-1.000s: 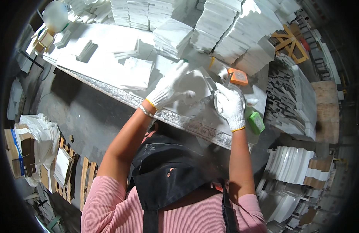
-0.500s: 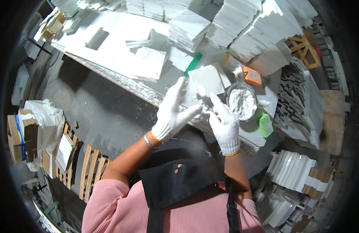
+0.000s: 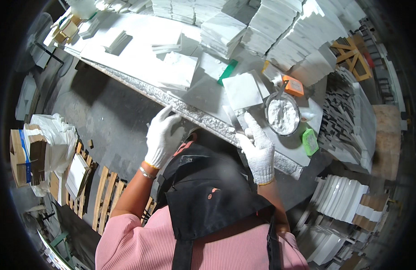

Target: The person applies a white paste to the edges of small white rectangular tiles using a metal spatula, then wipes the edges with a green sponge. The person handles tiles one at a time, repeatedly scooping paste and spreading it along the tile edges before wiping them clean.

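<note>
In its white knit glove, my left hand [image 3: 162, 137] is over the gap in front of the table's near edge. Its thumb and fingers are apart and loosely bent, holding nothing. My right hand [image 3: 260, 155], gloved too, is at that edge, closed around what looks like a putty knife [image 3: 234, 119]; the handle is hidden in the fingers. Just beyond lies a square white marble tile [image 3: 242, 91], overlapping another tile. Right of the tile stands a round tub of white powder or paste [image 3: 282, 116], a dark handle leaning at its rim.
An orange block [image 3: 294, 85], a bright green block [image 3: 309, 142] and a darker green one [image 3: 227, 72] lie on the white table [image 3: 203, 96]. Tall stacks of marble tiles [image 3: 273, 24] line its back. Wooden pallets [image 3: 106, 200] are on the floor at left.
My left hand has drawn back leftward from the tile to in front of the table edge. The right hand stays near its place, and the blade beside it shows more clearly.
</note>
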### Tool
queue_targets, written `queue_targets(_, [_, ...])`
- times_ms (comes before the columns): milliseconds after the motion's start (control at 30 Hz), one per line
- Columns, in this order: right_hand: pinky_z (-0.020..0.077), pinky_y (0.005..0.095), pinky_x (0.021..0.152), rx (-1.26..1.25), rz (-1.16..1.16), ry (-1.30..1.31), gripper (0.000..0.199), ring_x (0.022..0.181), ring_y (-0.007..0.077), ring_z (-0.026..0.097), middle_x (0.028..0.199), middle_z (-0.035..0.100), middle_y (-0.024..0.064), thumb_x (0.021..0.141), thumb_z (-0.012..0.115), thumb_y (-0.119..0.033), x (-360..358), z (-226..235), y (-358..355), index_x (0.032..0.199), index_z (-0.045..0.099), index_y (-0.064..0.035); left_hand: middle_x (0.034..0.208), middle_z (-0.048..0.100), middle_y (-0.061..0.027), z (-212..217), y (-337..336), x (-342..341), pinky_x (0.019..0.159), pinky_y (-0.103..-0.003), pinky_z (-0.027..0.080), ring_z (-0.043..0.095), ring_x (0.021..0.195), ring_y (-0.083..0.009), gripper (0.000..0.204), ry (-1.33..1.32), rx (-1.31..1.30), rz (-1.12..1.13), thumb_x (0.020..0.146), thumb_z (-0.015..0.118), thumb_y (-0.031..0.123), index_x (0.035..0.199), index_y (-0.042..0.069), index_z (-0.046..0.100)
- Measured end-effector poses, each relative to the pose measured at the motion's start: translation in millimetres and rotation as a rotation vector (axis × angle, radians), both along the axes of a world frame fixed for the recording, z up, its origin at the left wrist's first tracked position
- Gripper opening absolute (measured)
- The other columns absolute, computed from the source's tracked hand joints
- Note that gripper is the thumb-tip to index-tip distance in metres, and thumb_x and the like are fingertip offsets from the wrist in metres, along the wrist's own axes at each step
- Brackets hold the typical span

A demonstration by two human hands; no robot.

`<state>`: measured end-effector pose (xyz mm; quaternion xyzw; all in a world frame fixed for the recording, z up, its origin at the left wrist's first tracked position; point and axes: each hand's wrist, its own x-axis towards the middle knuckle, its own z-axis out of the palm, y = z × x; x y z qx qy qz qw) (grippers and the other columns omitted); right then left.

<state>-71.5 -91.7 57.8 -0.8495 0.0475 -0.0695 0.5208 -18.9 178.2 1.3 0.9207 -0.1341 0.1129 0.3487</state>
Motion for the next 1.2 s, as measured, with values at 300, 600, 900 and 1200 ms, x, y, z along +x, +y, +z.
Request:
queue_targets(300, [0.0527,0.0265,0.071,-0.062,0.124,-0.011,0.046,0.081,0.0134,0.066,0.104,0.072,0.0119,0.086,0.071,0.004,13.0,-3.0,5.3,0.132,0.064,-0.0002,0.139,0.059,-0.0175,-7.9,33.6,-10.4,0.094,-0.043,0.053,0.065,0.11,-0.0356,0.03,0.292,0.454,0.125,0.074,0.079,0.023,0.098,0.006,0.075])
queue_targets(600, [0.0516,0.0254,0.072,0.047,-0.103,0.128,0.035,0.081,0.0117,0.062,0.097,0.068,0.0059,0.092,0.066,-0.004,51.3,-1.5,-67.6,0.127,0.069,-0.0031,0.134,0.062,-0.019,27.3,6.5,19.5,0.096,-0.038,0.052,0.064,0.116,-0.0348,0.046,0.323,-0.001,-0.107,0.078,0.084,0.029,0.114,0.004,0.07])
queue_targets(900, [0.0541,0.0385,0.078,-0.503,0.133,-0.083,0.027,0.087,0.0289,0.068,0.096,0.07,0.0147,0.093,0.063,-0.015,110.9,-19.5,-103.9,0.117,0.073,-0.0077,0.156,0.037,-0.0244,11.8,-101.7,98.7,0.115,-0.048,0.037,0.04,0.142,-0.0421,0.112,0.053,-0.032,-0.426,0.062,0.092,0.04,0.152,0.001,0.038])
queue_targets(1200, [0.0517,0.0329,0.078,-0.501,0.176,-0.037,0.028,0.084,0.0219,0.066,0.099,0.072,0.0112,0.091,0.067,-0.008,93.6,-16.5,-98.9,0.118,0.073,-0.0057,0.152,0.043,-0.0232,-4.0,-113.7,105.8,0.116,-0.045,0.037,0.042,0.141,-0.039,0.108,0.115,-0.086,-0.425,0.063,0.092,0.038,0.151,0.001,0.04])
